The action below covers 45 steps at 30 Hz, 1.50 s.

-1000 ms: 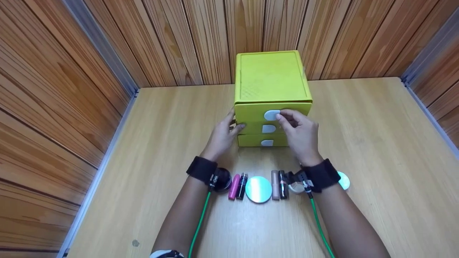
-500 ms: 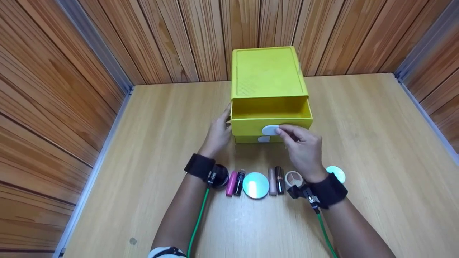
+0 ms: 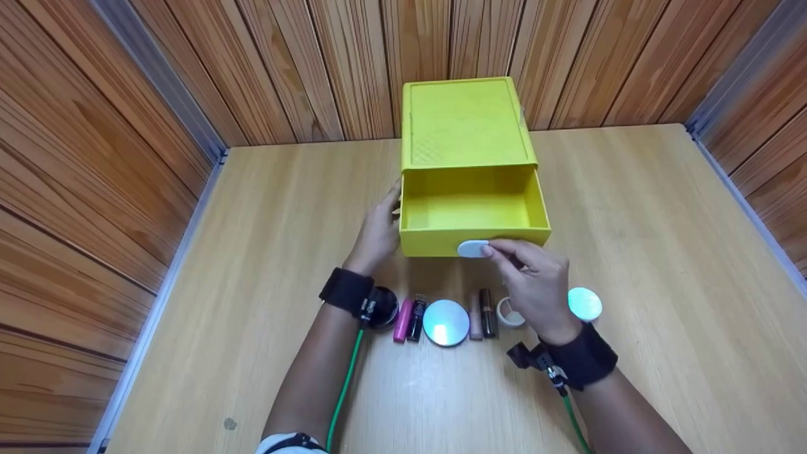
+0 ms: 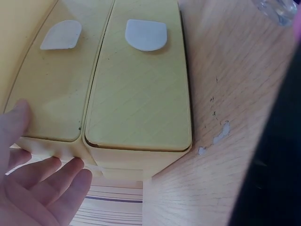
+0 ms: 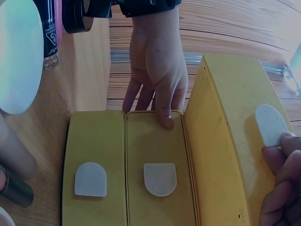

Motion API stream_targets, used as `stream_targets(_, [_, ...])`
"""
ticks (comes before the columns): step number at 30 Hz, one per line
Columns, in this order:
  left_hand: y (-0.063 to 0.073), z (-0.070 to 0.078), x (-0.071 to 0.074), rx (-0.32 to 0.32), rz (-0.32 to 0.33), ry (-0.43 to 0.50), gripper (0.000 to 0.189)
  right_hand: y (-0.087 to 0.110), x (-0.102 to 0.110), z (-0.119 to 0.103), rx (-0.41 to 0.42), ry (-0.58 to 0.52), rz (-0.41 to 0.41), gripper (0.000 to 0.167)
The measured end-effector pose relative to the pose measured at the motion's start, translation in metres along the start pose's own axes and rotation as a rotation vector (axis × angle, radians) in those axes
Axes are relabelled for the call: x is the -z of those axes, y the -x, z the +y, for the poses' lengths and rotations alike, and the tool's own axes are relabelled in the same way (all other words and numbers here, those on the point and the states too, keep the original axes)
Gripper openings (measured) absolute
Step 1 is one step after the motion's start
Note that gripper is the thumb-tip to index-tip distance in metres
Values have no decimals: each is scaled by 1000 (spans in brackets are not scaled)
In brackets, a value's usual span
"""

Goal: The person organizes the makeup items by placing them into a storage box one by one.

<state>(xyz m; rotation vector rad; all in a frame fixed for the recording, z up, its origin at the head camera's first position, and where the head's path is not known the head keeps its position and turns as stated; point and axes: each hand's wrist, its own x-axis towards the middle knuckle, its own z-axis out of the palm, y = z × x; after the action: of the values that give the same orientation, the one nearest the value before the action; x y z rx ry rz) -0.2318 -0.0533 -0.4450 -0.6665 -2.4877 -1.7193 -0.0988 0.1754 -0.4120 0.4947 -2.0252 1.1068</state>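
Observation:
A yellow drawer cabinet point(image 3: 466, 123) stands near the back wall, with its top drawer point(image 3: 429, 244) pulled far out and nothing visible inside. My right hand point(image 3: 536, 280) pinches that drawer's white tab point(image 3: 471, 248) between thumb and fingers. At the cabinet's left side my left hand point(image 3: 378, 233) grips the corner. In the right wrist view its thumb point(image 5: 164, 117) presses the front of the middle drawer point(image 5: 150, 146), while the left wrist view shows its fingers point(image 4: 66, 183) against the side wall. The middle and bottom drawers point(image 4: 141, 94) are closed, each with a white tab.
In front of the cabinet lie a pink tube point(image 3: 402, 320), a black tube point(image 3: 417, 320), a shiny round disc point(image 3: 446, 323), a mauve tube point(image 3: 475, 315), a dark tube point(image 3: 487, 313) and a small round pot point(image 3: 509, 313). Another disc point(image 3: 584, 304) lies right of my right hand.
The top drawer has slid out toward me from closed, my right hand drawing back with its tab. My left hand has stayed at the cabinet's left side.

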Motion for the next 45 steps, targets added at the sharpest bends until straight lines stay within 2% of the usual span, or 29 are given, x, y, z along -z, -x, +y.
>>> stream_targets(6, [0, 0, -1, -22, 0, 5, 68, 9, 3, -6, -25, -11, -14, 18])
stream_targets(17, [-1, -2, 0, -44, 9, -23, 67, 19, 3, -8, 53, -40, -9, 19])
stream_targets(24, [0, -2, -1, -19, 8, 12, 67, 21, 2, -5, 62, -57, 8, 21])
stream_targets(29, [1, -3, 0, 3, 6, 27, 67, 22, 6, -4, 73, -77, -13, 22])
stream_targets(34, [0, -4, 0, 20, -4, 53, 66, 21, 24, -1, 110, -117, 7, 12])
stream_targets(38, [-1, -4, 1, 23, -4, 57, 64, 15, 46, -3, 157, -143, 69, 27])
stream_targets(42, [-1, -4, 1, 7, 7, 25, 64, 12, 68, -4, 179, -96, 102, 29])
stream_targets(45, [-1, -2, 1, 4, 16, -1, 64, 19, 84, 7, 158, 8, 89, 31])
